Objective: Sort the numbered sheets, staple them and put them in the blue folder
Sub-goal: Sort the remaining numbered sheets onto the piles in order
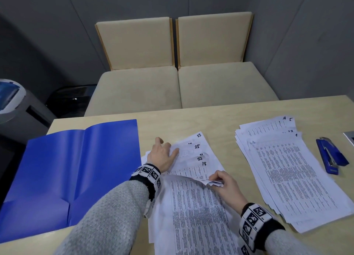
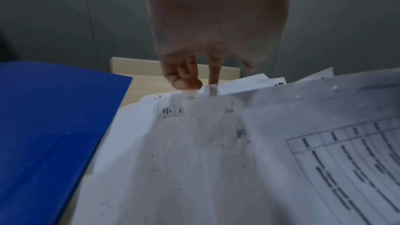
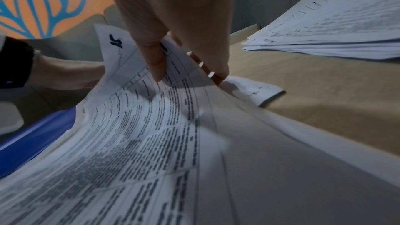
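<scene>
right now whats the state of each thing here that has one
blue folder: open, flat, empty
stapler: lying untouched on the table
right pile of sheets: fanned, sheet 1 on top
near pile: corner lifted
left hand: spread, pressing sheets
right hand: pinching the lifted corner

The pale wooden worktop (image 1: 220, 120) carries an open glossy blue folder (image 1: 76, 168) at the left, a fanned pile of numbered printed sheets (image 1: 191, 207) in the middle, a second such pile (image 1: 291, 174) right of it, and a blue stapler (image 1: 330, 157) just beyond.
</scene>
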